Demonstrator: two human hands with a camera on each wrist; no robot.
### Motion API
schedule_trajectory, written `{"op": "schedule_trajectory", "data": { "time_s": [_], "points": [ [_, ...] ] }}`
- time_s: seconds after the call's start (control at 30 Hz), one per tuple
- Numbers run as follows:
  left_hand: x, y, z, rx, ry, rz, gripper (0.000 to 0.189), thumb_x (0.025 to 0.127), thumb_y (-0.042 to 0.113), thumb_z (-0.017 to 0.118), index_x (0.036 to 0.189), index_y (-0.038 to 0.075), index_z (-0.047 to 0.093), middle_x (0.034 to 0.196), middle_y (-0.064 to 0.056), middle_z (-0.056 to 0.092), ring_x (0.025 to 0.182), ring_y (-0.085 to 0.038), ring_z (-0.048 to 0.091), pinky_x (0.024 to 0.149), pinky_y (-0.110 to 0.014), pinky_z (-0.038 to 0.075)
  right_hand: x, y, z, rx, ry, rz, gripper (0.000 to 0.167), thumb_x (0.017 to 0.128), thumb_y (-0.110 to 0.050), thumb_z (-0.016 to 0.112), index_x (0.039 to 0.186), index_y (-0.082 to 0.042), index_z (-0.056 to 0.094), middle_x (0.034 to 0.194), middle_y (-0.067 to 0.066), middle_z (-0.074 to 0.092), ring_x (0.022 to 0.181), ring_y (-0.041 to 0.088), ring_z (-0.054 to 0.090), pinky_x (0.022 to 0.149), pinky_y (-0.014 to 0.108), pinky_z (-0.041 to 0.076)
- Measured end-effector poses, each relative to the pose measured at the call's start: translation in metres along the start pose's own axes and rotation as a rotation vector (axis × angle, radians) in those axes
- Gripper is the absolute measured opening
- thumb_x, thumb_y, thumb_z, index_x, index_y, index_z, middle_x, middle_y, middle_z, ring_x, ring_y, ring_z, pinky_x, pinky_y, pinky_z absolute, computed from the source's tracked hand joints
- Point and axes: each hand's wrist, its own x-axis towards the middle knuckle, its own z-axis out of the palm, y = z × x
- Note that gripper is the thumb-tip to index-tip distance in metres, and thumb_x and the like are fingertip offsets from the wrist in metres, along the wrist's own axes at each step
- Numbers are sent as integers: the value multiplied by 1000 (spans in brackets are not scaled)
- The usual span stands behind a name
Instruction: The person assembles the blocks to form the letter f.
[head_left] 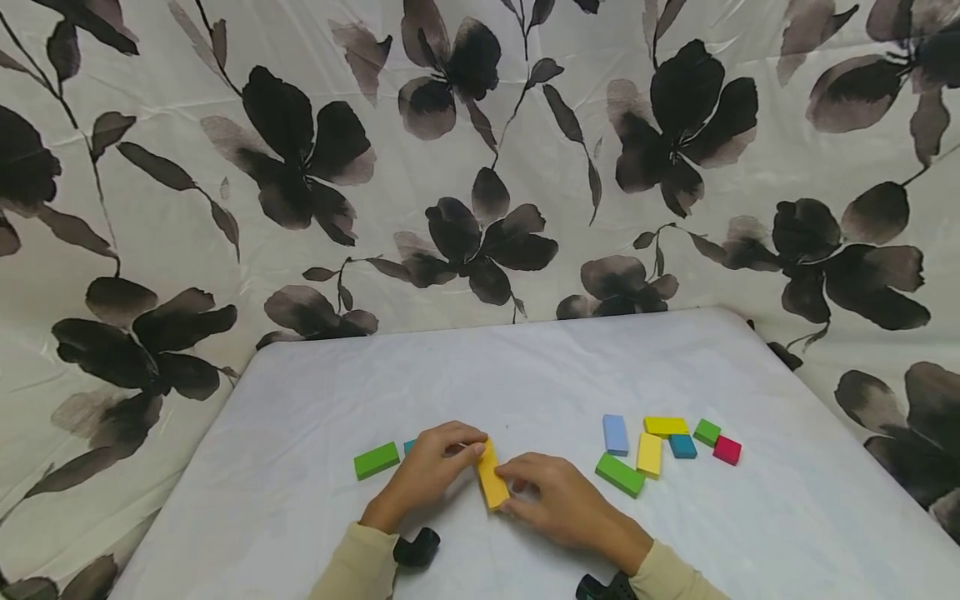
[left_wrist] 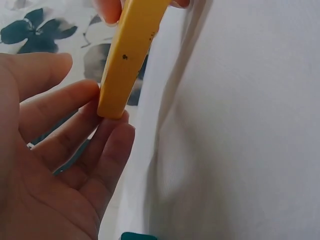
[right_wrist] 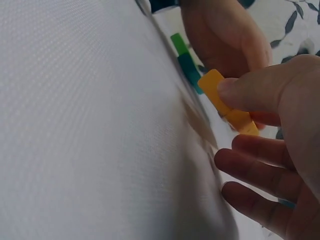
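Note:
A long yellow-orange block [head_left: 492, 477] stands between the two hands above the white table, slanting in the head view. My right hand [head_left: 558, 500] pinches its near part; in the right wrist view the thumb [right_wrist: 240, 92] presses on the block's face. My left hand [head_left: 435, 462] is at the far end. In the left wrist view its fingertips touch the block's end [left_wrist: 112, 107], while the thumb [left_wrist: 52, 70] stays apart from it. Beside the left hand lies a green block [head_left: 377, 461], with a teal block [head_left: 408, 447] mostly hidden behind that hand.
On the right of the table [head_left: 300, 533] lies a loose group: a light blue block [head_left: 616, 435], a green block [head_left: 619, 475], two yellow blocks [head_left: 649, 455], a blue block [head_left: 682, 447], a small green block [head_left: 707, 432] and a red block [head_left: 727, 450]. Floral cloth [head_left: 465, 83] hangs behind.

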Motion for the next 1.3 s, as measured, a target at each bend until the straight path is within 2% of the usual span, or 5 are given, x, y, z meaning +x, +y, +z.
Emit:
{"op": "schedule_trajectory", "data": {
  "time_s": [0.23, 0.43, 0.73, 1.03, 1.3],
  "points": [
    [0, 5, 0, -76, 6, -62, 28, 101, 33, 63, 120, 17, 74, 117, 10, 68, 111, -11, 62, 94, -35, 53, -2, 3, -3, 40, 11, 2, 40, 89, -21, 79, 127, -16, 69, 109, -13, 67, 89, 6, 63, 79, 26, 54],
    [1, 7, 3, -80, 16, -90, 26, 101, 29, 63, 122, 17, 73, 119, 10, 67, 114, -12, 61, 95, -35, 52, -4, 4, -5, 59, 8, 19, 42, 89, -20, 79, 129, -14, 68, 114, -11, 68, 92, 5, 64, 79, 25, 55],
    [2, 12, 7, -120, 36, -108, 26, 99, 18, 65, 123, 14, 72, 121, 6, 68, 117, -16, 60, 96, -38, 52, -8, 6, -9, 80, -7, 95, 46, 90, -22, 78, 133, -13, 65, 111, -12, 68, 94, 4, 65, 81, 25, 56],
    [1, 16, 10, -175, 34, -128, 27, 99, 21, 66, 125, 15, 72, 126, 5, 67, 123, -19, 57, 100, -44, 50, -9, 6, -13, 102, -8, 122, 46, 90, -25, 78, 133, -12, 65, 110, -11, 69, 92, 4, 65, 80, 25, 56],
    [3, 19, 15, -159, 32, -132, 25, 98, 19, 66, 122, 17, 73, 127, 9, 66, 125, -16, 56, 101, -39, 50, -10, 8, -16, 121, 5, 127, 46, 90, -25, 78, 131, -10, 66, 111, -8, 71, 92, 4, 65, 78, 25, 57]
  ]
}}
